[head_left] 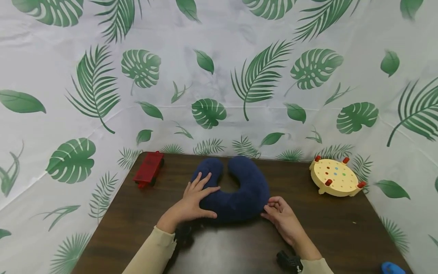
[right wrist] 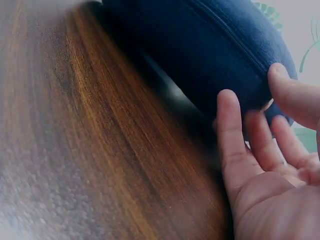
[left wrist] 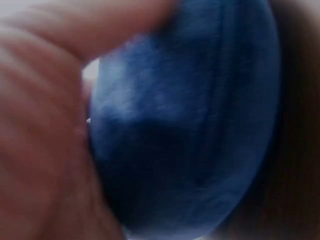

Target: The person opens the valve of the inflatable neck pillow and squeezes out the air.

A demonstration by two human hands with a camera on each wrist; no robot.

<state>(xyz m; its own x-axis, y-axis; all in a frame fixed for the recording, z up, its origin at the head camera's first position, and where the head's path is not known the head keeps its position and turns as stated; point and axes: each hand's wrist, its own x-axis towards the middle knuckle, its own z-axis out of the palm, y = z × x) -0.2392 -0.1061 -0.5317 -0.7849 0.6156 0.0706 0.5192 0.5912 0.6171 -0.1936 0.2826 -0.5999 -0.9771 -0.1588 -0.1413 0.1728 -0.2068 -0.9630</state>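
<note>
A navy blue U-shaped neck pillow (head_left: 236, 203) lies on the dark wooden table, its two ends toward the back wall. My left hand (head_left: 196, 199) rests on the pillow's left arm with fingers spread and the thumb along the near side. Close up in the left wrist view, the pillow (left wrist: 185, 125) fills the space beside the thumb and palm. At the pillow's lower right edge is my right hand (head_left: 282, 219), fingertips right at the fabric. In the right wrist view its loosely bent fingers and thumb (right wrist: 287, 92) lie beside a zipper seam (right wrist: 232, 35).
A red toy cart (head_left: 148, 168) with dark wheels is at the table's back left. Toward the back right sits a round yellow pegged toy (head_left: 335, 177) with red tips. Part of a blue object (head_left: 391, 268) shows at the front right corner. Leaf-print cloth (head_left: 219, 83) hangs behind the table.
</note>
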